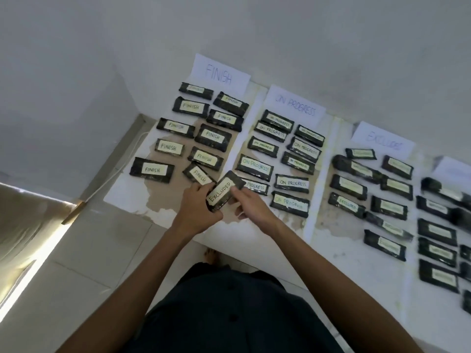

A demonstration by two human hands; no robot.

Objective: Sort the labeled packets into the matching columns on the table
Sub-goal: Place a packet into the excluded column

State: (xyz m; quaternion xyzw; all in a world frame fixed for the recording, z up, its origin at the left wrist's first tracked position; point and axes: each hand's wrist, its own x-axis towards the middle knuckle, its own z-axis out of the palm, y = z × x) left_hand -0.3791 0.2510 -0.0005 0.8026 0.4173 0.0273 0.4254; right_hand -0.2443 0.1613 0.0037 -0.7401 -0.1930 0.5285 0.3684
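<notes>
A dark packet labelled EXCLUDED (222, 191) is held above the table's near edge, between the FINISH and ON PROGRESS columns. My left hand (195, 208) grips its lower left end and my right hand (248, 203) pinches its right side. White header sheets read FINISH (219, 73), ON PROGRESS (295, 106) and EXCLUDED (383, 139). Several dark packets lie in rows under each header, their labels matching the headers where readable.
A fourth column of dark packets (437, 231) lies at the far right under a partly visible white sheet (452, 170). The table (339, 247) butts against the white wall. Tiled floor and a bare foot (211, 255) show below the near edge.
</notes>
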